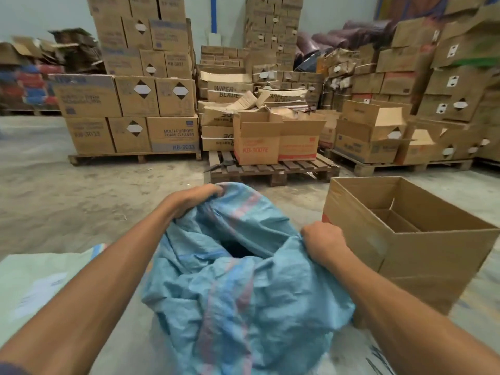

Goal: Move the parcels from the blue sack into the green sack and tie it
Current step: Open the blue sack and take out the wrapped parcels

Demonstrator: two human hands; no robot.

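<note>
The blue sack (238, 288), woven with pinkish stripes, stands crumpled on the floor right in front of me. Its mouth gapes a little, showing only a dark hole; no parcels can be seen inside. My left hand (193, 198) grips the far left rim of the mouth. My right hand (323, 240) is closed on the rim at the right side. The pale green sack (35, 282) lies flat on the floor at the lower left, partly behind my left forearm.
An open, empty cardboard box (400, 239) stands close on the right of the blue sack. Beyond it are wooden pallets (273, 169) stacked with many cartons (130, 104) across the back. Bare concrete floor (67, 201) lies to the left.
</note>
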